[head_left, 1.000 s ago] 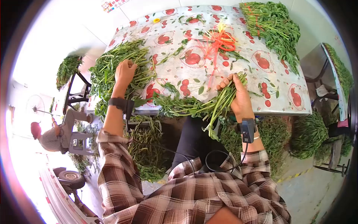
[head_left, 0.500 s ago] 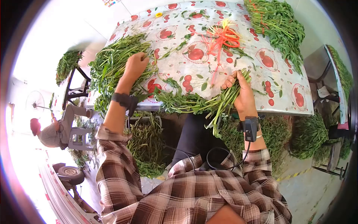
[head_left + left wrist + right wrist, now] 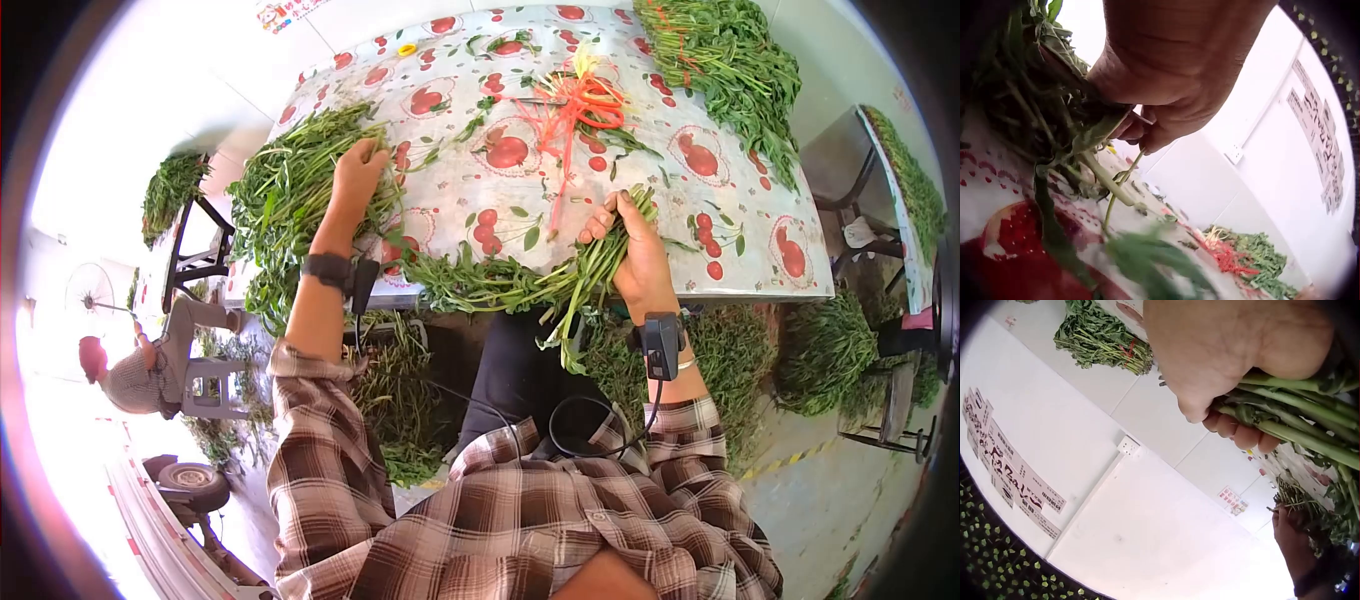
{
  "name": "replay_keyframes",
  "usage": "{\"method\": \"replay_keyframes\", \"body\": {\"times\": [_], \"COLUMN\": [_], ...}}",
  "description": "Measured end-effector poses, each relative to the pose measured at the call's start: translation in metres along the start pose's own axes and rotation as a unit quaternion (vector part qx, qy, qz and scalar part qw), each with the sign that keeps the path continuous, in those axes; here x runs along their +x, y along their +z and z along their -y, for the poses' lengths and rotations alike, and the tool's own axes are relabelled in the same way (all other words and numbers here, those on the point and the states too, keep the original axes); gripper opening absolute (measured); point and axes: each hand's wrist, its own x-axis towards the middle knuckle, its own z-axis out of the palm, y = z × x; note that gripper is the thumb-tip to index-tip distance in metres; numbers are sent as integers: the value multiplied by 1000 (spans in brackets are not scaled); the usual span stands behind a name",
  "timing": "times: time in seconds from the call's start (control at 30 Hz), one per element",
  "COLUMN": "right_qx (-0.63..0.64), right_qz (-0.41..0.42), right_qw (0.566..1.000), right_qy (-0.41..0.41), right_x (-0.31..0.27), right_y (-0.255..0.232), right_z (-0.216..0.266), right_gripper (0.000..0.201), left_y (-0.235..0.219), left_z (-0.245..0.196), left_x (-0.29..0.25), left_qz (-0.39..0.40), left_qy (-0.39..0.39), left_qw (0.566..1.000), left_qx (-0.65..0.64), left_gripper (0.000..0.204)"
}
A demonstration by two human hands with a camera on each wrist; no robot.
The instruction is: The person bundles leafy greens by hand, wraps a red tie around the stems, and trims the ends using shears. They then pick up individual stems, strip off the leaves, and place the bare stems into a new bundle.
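My right hand (image 3: 640, 262) grips a bunch of leafy green stems (image 3: 600, 262) near the table's front edge. In the right wrist view the fingers (image 3: 1244, 434) curl round the thick stems, their leafy ends trailing left along the edge in the head view. My left hand (image 3: 358, 180) is at the right side of a loose heap of the same greens (image 3: 285, 195). The left wrist view shows its thumb and fingers pinching a thin green stem (image 3: 1124, 178), with a blurred leaf hanging below.
Red plastic ties (image 3: 590, 105) lie mid-table on the fruit-print tablecloth (image 3: 450, 190). Tied bunches (image 3: 725, 75) are stacked at the back right, and a yellow ring (image 3: 406, 50) sits at the back. Greens (image 3: 400, 390) fill the space under the table. Another person (image 3: 140, 375) sits far left.
The left hand has shifted right from over the heap's stems to its right side. The right hand keeps its grip on the bunch. The head view has tilted slightly.
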Motion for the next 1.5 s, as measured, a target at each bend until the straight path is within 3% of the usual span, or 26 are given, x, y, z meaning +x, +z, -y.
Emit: {"method": "replay_keyframes", "body": {"times": [0.1, 0.2, 0.27, 0.33, 0.53, 0.67, 0.73, 0.8, 0.87, 0.93, 1.03, 1.17, 1.23, 1.37, 1.5], "right_qx": [4, -12, -3, -3, 3, 10, 28, 3, 1, 10, 19, 8, 18, 17, 27], "right_qz": [17, -2, 8, 10, 13, 8, 8, 10, 9, 6, 15, 4, 12, 8, 16], "right_qw": [1000, 1000, 1000, 1000, 1000, 1000, 1000, 1000, 1000, 1000, 1000, 1000, 1000, 1000, 999], "right_qy": [10, -1, -2, -4, -2, 1, 8, 0, -3, 0, 7, 2, 4, 3, 3], "right_x": [1, -1, -1, -1, -1, -1, 0, -1, -1, -2, -2, -3, -2, -2, -1], "right_y": [0, 0, 0, 0, 0, -1, -2, -1, 2, 2, 2, 1, 0, 0, -1], "right_z": [1, -1, -1, -1, -1, -1, 0, -2, -2, -1, 0, -1, -1, -2, -2], "right_gripper": [21, 21, 20, 20, 19, 18, 18, 18, 19, 19, 19, 19, 19, 19, 18], "left_y": [-22, -51, -61, -61, -44, -34, -30, -25, -19, -10, 1, 9, 9, 11, 14], "left_z": [-20, -14, 1, 19, 26, 26, 13, 10, 14, 6, 1, 1, -5, -3, 13], "left_x": [-9, -9, -6, -2, 6, 10, 6, 1, 6, 6, 8, 9, 3, 2, 3], "left_qz": [-54, -127, -130, -143, -14, -78, -70, -37, 54, 39, 123, 123, 127, 147, 82], "left_qy": [-55, -86, -90, -133, -193, -127, -5, -20, -54, -30, -53, -35, -30, -23, 0], "left_qw": [985, 975, 971, 974, 975, 988, 996, 995, 988, 982, 961, 951, 965, 958, 971], "left_qx": [-154, -163, -181, -114, -108, -38, 61, 89, 136, 180, 241, 282, 226, 244, 226], "left_gripper": [15, 16, 14, 14, 16, 23, 27, 26, 24, 27, 40, 38, 36, 33, 28]}}
